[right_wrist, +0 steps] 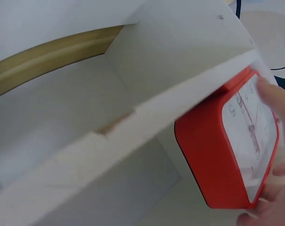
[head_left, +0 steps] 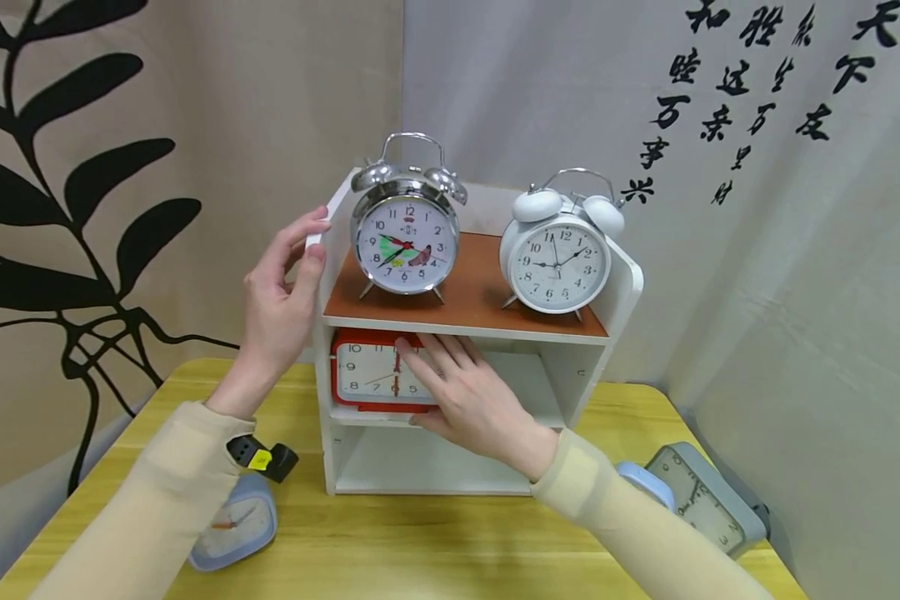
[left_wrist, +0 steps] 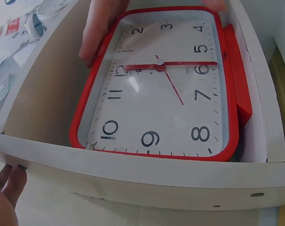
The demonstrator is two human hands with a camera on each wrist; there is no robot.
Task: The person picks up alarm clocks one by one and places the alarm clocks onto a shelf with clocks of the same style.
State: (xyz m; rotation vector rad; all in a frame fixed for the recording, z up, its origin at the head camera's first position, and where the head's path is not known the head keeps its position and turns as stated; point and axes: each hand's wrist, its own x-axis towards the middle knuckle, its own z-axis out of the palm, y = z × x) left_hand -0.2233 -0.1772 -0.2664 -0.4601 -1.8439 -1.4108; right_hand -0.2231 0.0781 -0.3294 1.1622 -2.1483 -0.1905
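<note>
A red rectangular clock (head_left: pixel 375 372) with a white face stands at the left of the middle compartment of a white shelf (head_left: pixel 468 336). My right hand (head_left: pixel 476 400) holds its right end, thumb at the lower edge and fingers at the top edge, one finger across the face. In the right wrist view the clock's red side (right_wrist: pixel 201 150) shows, with the hand's fingers (right_wrist: pixel 269 192) round the corner. My left hand (head_left: pixel 281 292) grips the front edge of the shelf's left side panel, near the top. The left wrist view shows the clock face (left_wrist: pixel 151 94) close up.
A chrome twin-bell clock (head_left: pixel 407 242) and a white twin-bell clock (head_left: pixel 560 265) stand on the brown top board. On the wooden table (head_left: pixel 390 546) lie a small blue clock (head_left: pixel 236 525) at left, a grey-green clock (head_left: pixel 705 500) and a blue object (head_left: pixel 647 485) at right.
</note>
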